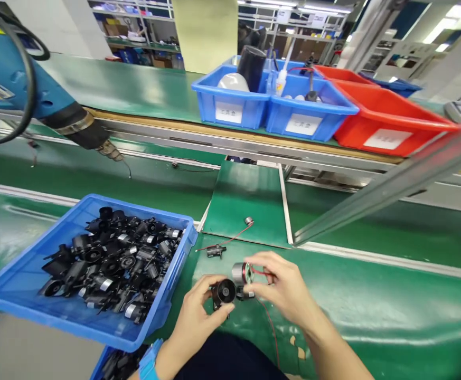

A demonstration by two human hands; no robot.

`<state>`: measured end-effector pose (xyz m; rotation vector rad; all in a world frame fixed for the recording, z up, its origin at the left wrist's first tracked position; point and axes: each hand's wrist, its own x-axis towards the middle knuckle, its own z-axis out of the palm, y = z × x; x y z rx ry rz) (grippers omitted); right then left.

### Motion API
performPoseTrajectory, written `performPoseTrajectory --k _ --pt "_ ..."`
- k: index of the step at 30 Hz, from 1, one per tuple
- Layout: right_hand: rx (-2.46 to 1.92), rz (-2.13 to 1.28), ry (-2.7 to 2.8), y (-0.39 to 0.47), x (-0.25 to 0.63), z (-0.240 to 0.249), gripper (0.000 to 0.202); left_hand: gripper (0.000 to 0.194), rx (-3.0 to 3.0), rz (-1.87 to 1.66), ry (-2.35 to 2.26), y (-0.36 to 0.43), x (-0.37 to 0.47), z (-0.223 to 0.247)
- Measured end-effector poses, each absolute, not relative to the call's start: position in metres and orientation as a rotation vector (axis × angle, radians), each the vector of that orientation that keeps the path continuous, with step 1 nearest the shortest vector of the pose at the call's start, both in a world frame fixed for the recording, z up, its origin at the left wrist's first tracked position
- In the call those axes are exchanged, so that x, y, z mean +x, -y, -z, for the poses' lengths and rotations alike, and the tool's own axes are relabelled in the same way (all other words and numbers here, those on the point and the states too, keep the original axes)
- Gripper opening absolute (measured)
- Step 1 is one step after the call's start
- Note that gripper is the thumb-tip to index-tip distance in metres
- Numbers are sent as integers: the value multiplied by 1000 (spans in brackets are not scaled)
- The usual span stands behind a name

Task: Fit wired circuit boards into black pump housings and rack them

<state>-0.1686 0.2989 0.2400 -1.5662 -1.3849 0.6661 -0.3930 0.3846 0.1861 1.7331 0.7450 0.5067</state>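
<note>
My left hand (pixel 196 314), with a blue band at its wrist, is closed around a black plastic housing (pixel 225 291) whose round opening faces up toward me. Close by on the right, my right hand (pixel 283 282) pinches a small silver motor (pixel 238 273) with a green board end and red wires. The motor sits just above and beside the housing, apart from it as far as I can see. Partly hidden beneath the hands, a black part (pixel 246 293) lies on the green bench. Farther up lie another black part (pixel 215 251) and a small silver motor (pixel 248 220) with a red wire.
A blue tray (pixel 175 282) heaped with black parts stands at my left. Above it hangs a blue power screwdriver (pixel 80 124). Blue bins (pixel 232 103) and a red bin (pixel 396 126) sit on the raised shelf. A metal post (pixel 373 190) slants across the right.
</note>
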Motion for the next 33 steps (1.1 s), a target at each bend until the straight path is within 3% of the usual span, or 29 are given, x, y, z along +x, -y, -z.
performPoseTrajectory --k 5,17,21,24,28,33 --pt "-1544 -574 1719 -267 -185 -270 51 57 1864 -499 -694 -365 -396 -201" --pt "-1811 -469 1853 -260 -212 -258 63 75 1855 -533 -612 -337 -413 -212" --pt "-1682 -553 1816 -254 -219 -249 72 63 1969 -722 -490 -337 -416 -202" --pt "-1586 -564 1840 -247 -222 -242 56 45 2151 -815 -363 -339 -418 -200" --pt "-1623 -366 1884 -242 -228 -227 44 33 2400 -650 -268 -345 -421 -194" --pt "-1802 -244 1944 -249 -249 -166 32 26 2492 -615 -297 -354 -427 -125"
